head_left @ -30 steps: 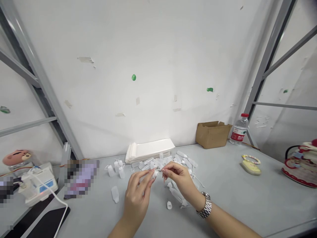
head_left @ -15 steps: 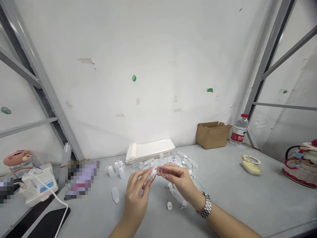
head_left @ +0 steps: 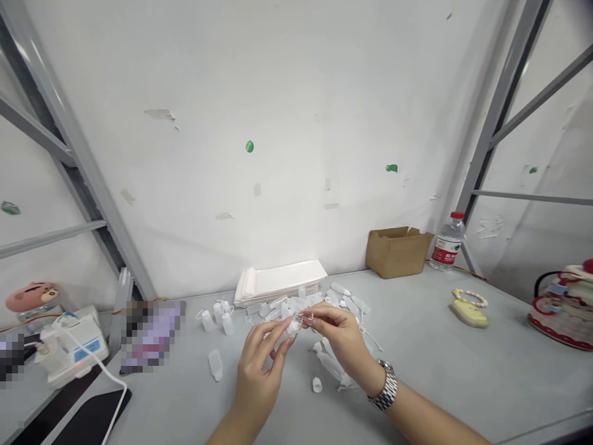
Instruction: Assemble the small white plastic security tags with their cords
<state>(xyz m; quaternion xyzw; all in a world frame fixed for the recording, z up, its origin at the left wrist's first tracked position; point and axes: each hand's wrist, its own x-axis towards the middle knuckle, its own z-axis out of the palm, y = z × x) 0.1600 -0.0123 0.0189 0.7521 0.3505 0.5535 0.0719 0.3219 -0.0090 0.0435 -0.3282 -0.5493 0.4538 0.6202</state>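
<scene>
L hand [head_left: 259, 364] & R hand [head_left: 340, 343] both pinch a small plastic btl [head_left: 293, 326] at the fingertips, held just above the near edge of the btl heap [head_left: 324, 304]. Most btls lie loose in that heap, so much looks left. A few upright btls [head_left: 217, 315] stand apart to the L, near the paper stack [head_left: 278, 281].

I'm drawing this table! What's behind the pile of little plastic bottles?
Behind the pile of small see-through plastic bottles lies a stack of white paper, then a white wall. The bottles hide the part of the grey table beneath them.
</scene>
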